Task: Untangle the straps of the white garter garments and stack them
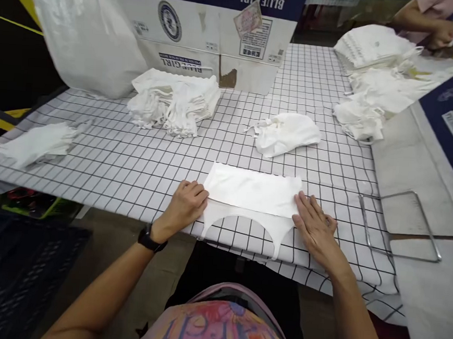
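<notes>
A white garment [253, 192] lies flat on the checked tablecloth [132, 167] near the front edge, folded into a rectangle with curved straps showing below. My left hand [184, 203] rests at its left edge, fingers curled against the fabric. My right hand [314, 223] lies flat on its right edge with the fingers stretched out.
A crumpled white garment [286, 133] lies behind the flat one. Folded white stacks sit at centre-left [175, 100] and far right [377, 51]. A cardboard box [206, 27], a plastic bag [84, 28], a wire frame [398, 225] and another person's hands [445, 32] are around.
</notes>
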{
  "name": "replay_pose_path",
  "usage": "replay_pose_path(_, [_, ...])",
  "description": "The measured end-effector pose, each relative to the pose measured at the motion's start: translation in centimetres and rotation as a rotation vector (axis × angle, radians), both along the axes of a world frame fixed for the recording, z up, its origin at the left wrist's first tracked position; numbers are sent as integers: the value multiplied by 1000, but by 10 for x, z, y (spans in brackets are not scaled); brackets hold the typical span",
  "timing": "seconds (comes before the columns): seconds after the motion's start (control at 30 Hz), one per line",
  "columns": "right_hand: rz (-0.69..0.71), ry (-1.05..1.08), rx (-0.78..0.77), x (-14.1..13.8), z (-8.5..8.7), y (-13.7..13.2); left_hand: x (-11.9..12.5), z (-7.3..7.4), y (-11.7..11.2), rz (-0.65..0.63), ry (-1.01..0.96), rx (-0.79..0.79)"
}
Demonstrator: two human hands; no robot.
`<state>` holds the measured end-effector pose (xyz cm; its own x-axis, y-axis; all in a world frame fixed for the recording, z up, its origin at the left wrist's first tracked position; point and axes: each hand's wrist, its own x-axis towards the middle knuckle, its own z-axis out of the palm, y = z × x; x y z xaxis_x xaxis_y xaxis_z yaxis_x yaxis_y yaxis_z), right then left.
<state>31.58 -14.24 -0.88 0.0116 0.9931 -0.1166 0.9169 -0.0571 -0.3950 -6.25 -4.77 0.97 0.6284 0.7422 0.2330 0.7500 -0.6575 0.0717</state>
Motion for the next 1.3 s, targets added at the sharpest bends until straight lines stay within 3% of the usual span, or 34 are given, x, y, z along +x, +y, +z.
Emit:
replay_pose_path(0.13, [-66,34,45,1,10,12,4,3,2,3,-85,3])
replay_pose_path(0.27, [-39,-8,37,3,4,20,10,-1,15,-18,-91,-19])
replay_pose_path(0.4, [-38,-63,-1,2,-2,16,2,-12,27,106,-75,-1])
replay_pose_path(0.53, [-76,-42,6,0,4,16,-3,-20,29,186,-165,32])
replay_pose_path(0.67, [-4,-20,-2,2,8,37,2,-19,29,96,-132,-6])
replay_pose_path(0.8, [-39,-58,-26,10,7,58,1,-16,32,208,-99,6])
replay_pose_path(0.93, [-146,-47,91,10,9,51,-2,-18,32,219,-153,4])
replay_pose_path(1.03, [-22,-44,64,2,10,42,-2,-17,33,149,-136,-53])
replay_pose_path(1.1, [39,-63,-3,-1,9,39,-3,-15,34,172,-117,-81])
replay_pose_path(1.23, [22,-89,-63,-4,5,40,-6,-13,32,305,-146,-81])
replay_pose_path(1.3, [12,-84,-37,-5,4,38,-6,-14,30,287,-174,-95])
